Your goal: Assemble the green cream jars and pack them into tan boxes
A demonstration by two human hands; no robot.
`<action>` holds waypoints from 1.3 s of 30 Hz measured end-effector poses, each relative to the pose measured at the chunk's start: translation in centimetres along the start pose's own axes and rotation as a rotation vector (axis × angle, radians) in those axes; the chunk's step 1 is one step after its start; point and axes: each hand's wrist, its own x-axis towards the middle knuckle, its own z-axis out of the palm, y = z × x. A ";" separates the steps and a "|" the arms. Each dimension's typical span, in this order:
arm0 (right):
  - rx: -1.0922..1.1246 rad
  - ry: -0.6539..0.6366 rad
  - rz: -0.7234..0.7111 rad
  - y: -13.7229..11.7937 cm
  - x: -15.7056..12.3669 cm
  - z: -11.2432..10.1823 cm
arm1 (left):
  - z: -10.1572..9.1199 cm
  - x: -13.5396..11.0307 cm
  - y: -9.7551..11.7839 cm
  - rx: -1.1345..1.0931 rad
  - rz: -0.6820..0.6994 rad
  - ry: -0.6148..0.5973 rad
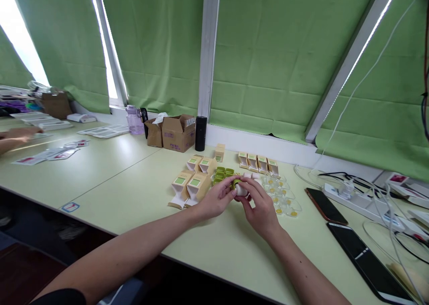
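Observation:
Both my hands meet over the pale green table [110, 180]. My left hand [217, 198] and my right hand [258, 206] pinch a small white round piece with a green cap [239, 187] between their fingertips. Just left of my hands stand small tan boxes with green labels [189, 185], their flaps open. Behind my fingers lie several green caps [224, 172]. To the right are clear plastic shells with yellow dots [283, 197]. A row of small tan boxes [258, 162] stands further back.
Two brown cardboard boxes [177, 132], a black cylinder [200, 133] and a purple bottle [134, 119] stand by the window. Two dark phones [325, 205] lie at right beside a white power strip with cables [355, 200]. Another person's hand [16, 135] rests at far left near leaflets.

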 end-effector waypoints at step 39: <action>-0.199 0.038 -0.170 0.1 0.3 0.0 | 0.7 0.9 -0.6 -0.177 -0.069 0.253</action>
